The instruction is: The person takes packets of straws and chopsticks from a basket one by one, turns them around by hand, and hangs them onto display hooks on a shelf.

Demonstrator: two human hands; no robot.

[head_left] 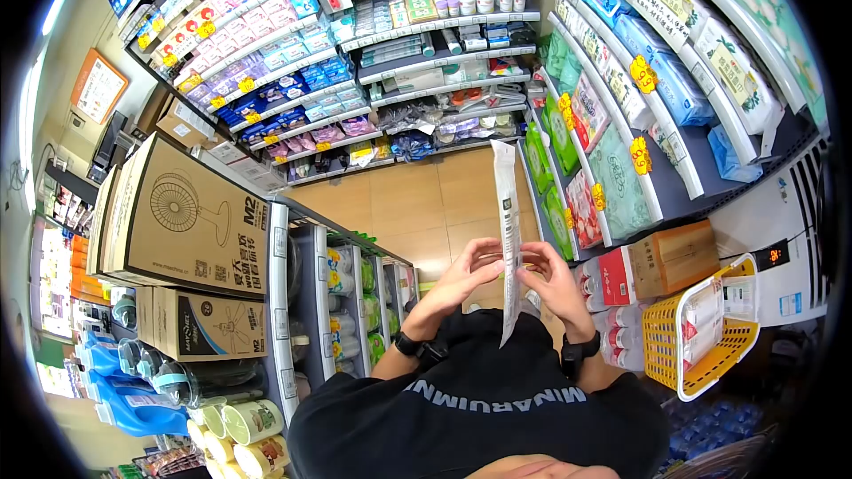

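Observation:
A thin, flat white package (508,222) stands upright in front of my chest, seen almost edge-on, with small dark print and what looks like a barcode along its narrow side. What is inside cannot be made out. My left hand (461,277) grips its left side, fingers bent behind and thumb on the near side. On the opposite side my right hand (552,282) holds it too, fingers curled and thumb pressed against it. Both wrists wear dark bands.
Shelves of packaged goods (275,44) line the far wall. Tissue packs (666,80) fill the right shelves. A yellow basket (661,341) with white packs stands at lower right. Fan boxes (195,222) sit on the left shelf unit. Tiled floor (408,195) lies ahead.

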